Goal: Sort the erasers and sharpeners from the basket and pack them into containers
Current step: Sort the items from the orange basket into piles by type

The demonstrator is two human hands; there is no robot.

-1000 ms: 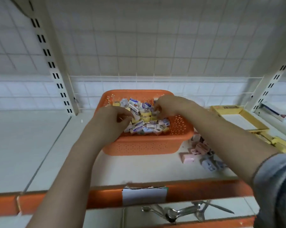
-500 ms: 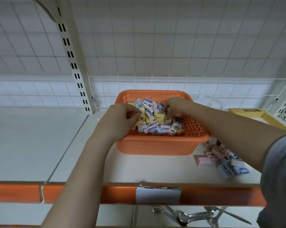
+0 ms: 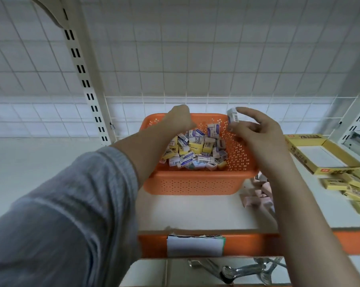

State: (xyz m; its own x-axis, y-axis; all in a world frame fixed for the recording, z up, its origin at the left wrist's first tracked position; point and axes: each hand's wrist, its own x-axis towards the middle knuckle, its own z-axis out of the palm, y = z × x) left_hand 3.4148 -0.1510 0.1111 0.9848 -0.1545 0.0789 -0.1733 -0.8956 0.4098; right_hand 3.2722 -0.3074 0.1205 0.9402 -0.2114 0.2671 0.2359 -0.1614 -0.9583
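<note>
— White shelf (image 3: pixel 195 212), wire grid behind. What's on it?
— Orange basket (image 3: pixel 192 184) of erasers (image 3: pixel 192 151); yellow box (image 3: pixel 317 154) right. Right hand (image 3: pixel 257 129) pinches one eraser (image 3: pixel 233 117); left hand (image 3: pixel 179 119) (fingers hidden) reaches in, right forearm covering pink sharpeners (image 3: pixel 257 197).

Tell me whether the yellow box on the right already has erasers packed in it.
No: the yellow box shows only a bare white bottom.

Illumination even, diffuse and moderately bright, cool-white; no source visible. Shadows faint and soft. No glare noted. Wide-angle distortion bends lines towards 9, 12 and 3 o'clock. Overall softness, with smear strongest at 3 to 5 o'clock.
</note>
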